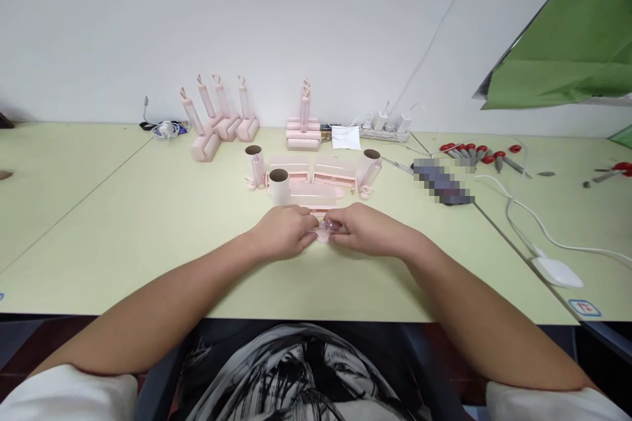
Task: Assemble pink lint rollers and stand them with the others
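My left hand (287, 230) and my right hand (368, 227) meet low over the table's middle. Between their fingertips is a small pink part (322, 235). My right hand's fingers are closed on a clear tube (336, 226). The left fingers are bent at the pink part; whether they grip it is hard to make out. Just beyond the hands lie a pink case with a clear cover (313, 195) and a white roll (280, 188). Two more pink cases (334, 173) sit behind, between another roll (253, 152) and a third one (372, 156).
Several pink assembled pieces (227, 126) stand at the back left, others (303, 138) at the back centre. A power strip (385, 135) lies by the wall. To the right are a phone (442, 183), red-capped tools (474, 152) and a white charger (557, 271) with its cable.
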The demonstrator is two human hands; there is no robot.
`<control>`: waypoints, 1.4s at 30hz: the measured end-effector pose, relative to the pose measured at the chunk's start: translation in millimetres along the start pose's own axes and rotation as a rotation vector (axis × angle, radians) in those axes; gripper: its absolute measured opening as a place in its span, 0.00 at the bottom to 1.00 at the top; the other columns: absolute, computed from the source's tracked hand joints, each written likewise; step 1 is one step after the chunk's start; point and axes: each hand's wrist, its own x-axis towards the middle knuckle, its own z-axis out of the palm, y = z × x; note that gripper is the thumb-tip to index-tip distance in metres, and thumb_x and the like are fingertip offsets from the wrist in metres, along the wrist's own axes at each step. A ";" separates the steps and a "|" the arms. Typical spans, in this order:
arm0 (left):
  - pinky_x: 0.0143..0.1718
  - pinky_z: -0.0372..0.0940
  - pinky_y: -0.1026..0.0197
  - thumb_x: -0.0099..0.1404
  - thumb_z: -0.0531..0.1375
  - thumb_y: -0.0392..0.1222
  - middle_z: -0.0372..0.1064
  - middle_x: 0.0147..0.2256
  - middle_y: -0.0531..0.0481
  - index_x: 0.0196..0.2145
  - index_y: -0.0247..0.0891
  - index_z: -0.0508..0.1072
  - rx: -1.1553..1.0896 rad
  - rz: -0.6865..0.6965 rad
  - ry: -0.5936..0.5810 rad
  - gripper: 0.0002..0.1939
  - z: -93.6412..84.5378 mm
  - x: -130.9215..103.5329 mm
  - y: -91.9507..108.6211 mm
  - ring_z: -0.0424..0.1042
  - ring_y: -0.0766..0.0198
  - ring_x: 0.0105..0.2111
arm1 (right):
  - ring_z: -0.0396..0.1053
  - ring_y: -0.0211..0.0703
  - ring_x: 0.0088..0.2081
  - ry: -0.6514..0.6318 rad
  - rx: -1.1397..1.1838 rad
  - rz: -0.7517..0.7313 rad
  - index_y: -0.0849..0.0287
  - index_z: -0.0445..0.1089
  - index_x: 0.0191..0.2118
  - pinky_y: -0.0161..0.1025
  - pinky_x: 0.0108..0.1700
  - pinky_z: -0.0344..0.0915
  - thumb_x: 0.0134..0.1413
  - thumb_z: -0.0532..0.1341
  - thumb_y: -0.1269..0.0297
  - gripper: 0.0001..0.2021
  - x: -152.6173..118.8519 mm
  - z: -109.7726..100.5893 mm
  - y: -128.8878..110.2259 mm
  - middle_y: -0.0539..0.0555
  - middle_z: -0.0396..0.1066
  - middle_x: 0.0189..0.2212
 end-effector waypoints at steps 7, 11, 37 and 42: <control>0.27 0.58 0.59 0.68 0.54 0.46 0.77 0.35 0.48 0.38 0.39 0.76 0.017 -0.073 -0.079 0.12 -4.6 -1.7 -1.3 0.75 0.56 0.34 | 0.58 0.37 0.27 0.353 0.049 0.033 0.57 0.57 0.26 0.35 0.31 0.50 0.53 0.58 0.68 0.09 8.3 -0.5 12.9 0.49 0.63 0.24; 0.27 0.58 0.60 0.68 0.55 0.45 0.77 0.35 0.48 0.38 0.40 0.76 -0.001 -0.071 -0.084 0.12 -1.8 -2.0 -2.3 0.75 0.56 0.35 | 0.58 0.37 0.26 0.356 0.092 0.095 0.57 0.55 0.24 0.36 0.29 0.49 0.53 0.59 0.68 0.11 11.2 1.7 19.0 0.47 0.61 0.22; 0.32 0.64 0.64 0.71 0.51 0.47 0.74 0.33 0.50 0.42 0.38 0.70 -0.389 -0.036 0.401 0.12 -10.4 -8.7 -2.0 0.72 0.66 0.30 | 0.54 0.33 0.26 0.055 0.494 -0.134 0.61 0.69 0.34 0.33 0.28 0.51 0.55 0.64 0.60 0.09 0.0 -2.0 8.1 0.44 0.58 0.24; 0.37 0.66 0.61 0.71 0.54 0.48 0.75 0.40 0.45 0.51 0.38 0.69 -0.373 0.135 0.251 0.16 -8.2 -7.9 -3.8 0.74 0.62 0.37 | 0.58 0.32 0.24 -0.096 0.706 -0.168 0.61 0.71 0.40 0.31 0.26 0.55 0.56 0.65 0.57 0.13 0.8 1.1 7.7 0.45 0.60 0.24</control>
